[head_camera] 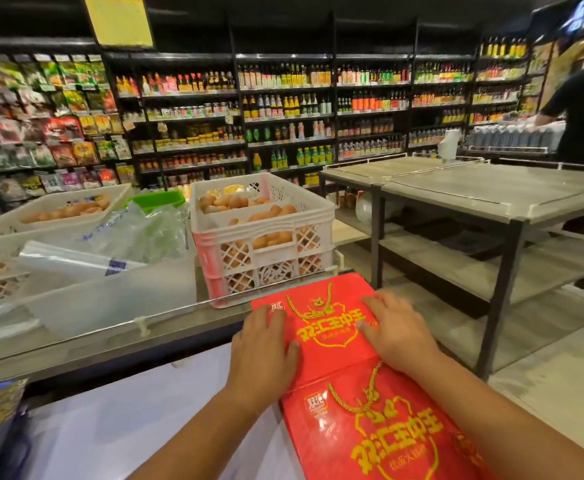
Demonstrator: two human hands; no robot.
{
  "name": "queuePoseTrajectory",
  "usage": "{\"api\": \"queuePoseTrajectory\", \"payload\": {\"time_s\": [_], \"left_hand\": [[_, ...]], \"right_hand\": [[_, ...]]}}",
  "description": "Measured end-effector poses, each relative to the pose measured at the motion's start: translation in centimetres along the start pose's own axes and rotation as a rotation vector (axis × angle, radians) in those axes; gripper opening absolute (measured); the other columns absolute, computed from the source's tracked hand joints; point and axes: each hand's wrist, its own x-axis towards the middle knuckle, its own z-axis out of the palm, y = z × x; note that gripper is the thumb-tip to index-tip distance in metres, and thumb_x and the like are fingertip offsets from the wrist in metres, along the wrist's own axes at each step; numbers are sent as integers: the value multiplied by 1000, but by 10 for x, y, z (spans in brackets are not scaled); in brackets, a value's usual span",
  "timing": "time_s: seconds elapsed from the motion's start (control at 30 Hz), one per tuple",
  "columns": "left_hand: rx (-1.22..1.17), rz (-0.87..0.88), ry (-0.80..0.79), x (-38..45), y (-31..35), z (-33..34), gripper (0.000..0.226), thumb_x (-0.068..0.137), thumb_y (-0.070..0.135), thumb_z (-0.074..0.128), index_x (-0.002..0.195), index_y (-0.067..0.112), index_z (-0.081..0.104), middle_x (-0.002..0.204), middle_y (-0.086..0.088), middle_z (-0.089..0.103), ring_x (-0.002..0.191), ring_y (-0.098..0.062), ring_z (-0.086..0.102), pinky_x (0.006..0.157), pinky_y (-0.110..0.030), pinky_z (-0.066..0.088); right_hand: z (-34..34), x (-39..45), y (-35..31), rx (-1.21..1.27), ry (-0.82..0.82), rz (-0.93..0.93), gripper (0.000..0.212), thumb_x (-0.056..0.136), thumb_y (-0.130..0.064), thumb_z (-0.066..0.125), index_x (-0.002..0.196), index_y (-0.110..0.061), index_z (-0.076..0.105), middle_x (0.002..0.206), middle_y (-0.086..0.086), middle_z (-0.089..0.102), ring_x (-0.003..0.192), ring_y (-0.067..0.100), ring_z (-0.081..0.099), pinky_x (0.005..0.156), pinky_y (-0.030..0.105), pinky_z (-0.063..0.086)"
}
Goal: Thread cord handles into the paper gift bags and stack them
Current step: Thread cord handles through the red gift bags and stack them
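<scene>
A flat red paper gift bag with gold print lies at the counter's right end, a gold cord handle looped across its top. My left hand presses flat on the bag's left side. My right hand presses flat on its right side. A second red gift bag lies nearer me, partly under the first, with its own gold cord handle showing. My right forearm crosses over this nearer bag.
A white plastic crate of eggs stands just behind the bags. Plastic bags and more crates fill the counter's left. A grey metal shelf table stands to the right. A person stands at far right. Stocked shelves line the back.
</scene>
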Motion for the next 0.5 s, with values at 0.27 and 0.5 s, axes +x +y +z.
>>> {"api": "queuePoseTrajectory", "payload": {"time_s": [0.27,0.5], "left_hand": [[57,-69,-263,9,22,47,74,103,61,25,165,21,14,173,-12,5,160,-30,-6,128,-58,1],[36,-89,-243,2,18,68,77,103,62,20,166,19,9,174,-12,2,160,-28,-11,128,-54,-7]], "right_hand": [[32,5,-14,-49,-128,-184,96,79,-92,2,161,-44,19,173,-11,9,160,17,5,129,50,9],[52,3,-8,-56,-148,-190,74,97,-78,18,162,-46,9,173,-14,1,160,14,-2,129,48,3]]}}
